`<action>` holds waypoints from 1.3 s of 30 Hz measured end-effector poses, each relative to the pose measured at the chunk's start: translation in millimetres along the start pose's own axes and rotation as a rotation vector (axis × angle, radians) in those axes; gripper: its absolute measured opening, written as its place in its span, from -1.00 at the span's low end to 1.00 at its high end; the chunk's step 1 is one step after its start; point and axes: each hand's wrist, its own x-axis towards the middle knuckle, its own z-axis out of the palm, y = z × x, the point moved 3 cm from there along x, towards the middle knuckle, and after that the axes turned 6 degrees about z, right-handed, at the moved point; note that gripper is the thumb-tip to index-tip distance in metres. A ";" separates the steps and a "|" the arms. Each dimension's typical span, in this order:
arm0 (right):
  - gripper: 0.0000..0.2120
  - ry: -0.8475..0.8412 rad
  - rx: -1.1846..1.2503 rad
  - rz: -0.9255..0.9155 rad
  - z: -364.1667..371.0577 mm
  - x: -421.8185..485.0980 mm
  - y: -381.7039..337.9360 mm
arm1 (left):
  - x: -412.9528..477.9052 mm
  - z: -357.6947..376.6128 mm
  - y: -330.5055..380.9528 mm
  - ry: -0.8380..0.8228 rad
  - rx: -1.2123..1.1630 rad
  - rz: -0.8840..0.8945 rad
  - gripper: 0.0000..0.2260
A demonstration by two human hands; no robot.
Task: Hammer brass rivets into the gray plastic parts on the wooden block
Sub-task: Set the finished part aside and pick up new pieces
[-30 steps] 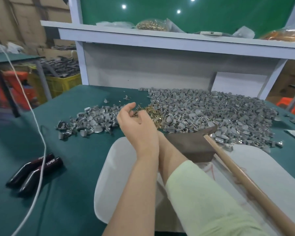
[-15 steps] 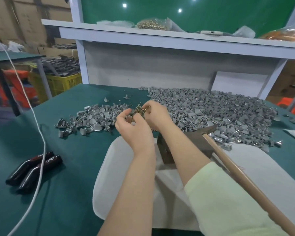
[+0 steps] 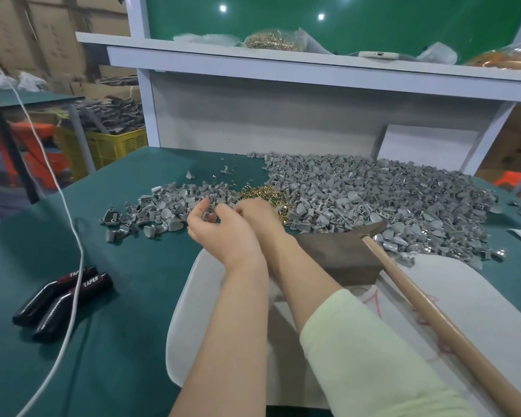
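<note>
The left grip (image 3: pixel 223 233) hangs loosely curled over the small gray plastic parts (image 3: pixel 160 212) on the green counter (image 3: pixel 133 281). The right grip (image 3: pixel 259 215) touches the heaped small brass rivets (image 3: pixel 259 192). I cannot tell whether either grip grasps anything. The dark wooden block (image 3: pixel 337 254) lies just right of the wrists.

Pale green sleeve (image 3: pixel 358 356) covers the right arm (image 3: pixel 301 272) (left forearm (image 3: pixel 232 326) bare).

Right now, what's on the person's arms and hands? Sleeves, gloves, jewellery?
Both hands are bare: left hand, right hand, no gloves, rings or watch showing. The left forearm is uncovered. The right arm wears a plain pale green sleeve ending partway along the forearm.
</note>
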 end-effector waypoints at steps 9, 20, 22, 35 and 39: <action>-0.85 0.181 0.671 0.021 -57.8 -28.5 17.4 | -15.4 18.2 -12.7 -0.428 -0.010 -0.253 -0.86; -0.76 0.112 0.018 0.073 -35.1 -21.6 33.7 | -7.1 5.4 3.0 -0.137 -0.112 -0.052 -0.91; -0.67 -0.043 -0.203 0.107 -20.4 -18.9 26.4 | -7.9 4.9 4.5 -0.119 -0.123 -0.036 -0.90; -0.78 -0.050 -0.231 0.073 -2.4 -4.4 12.0 | -12.5 8.7 3.0 -0.154 -0.133 -0.025 -0.93; -0.76 -0.115 -0.259 0.053 5.1 6.5 12.0 | -14.7 7.7 1.9 -0.154 -0.150 -0.032 -0.97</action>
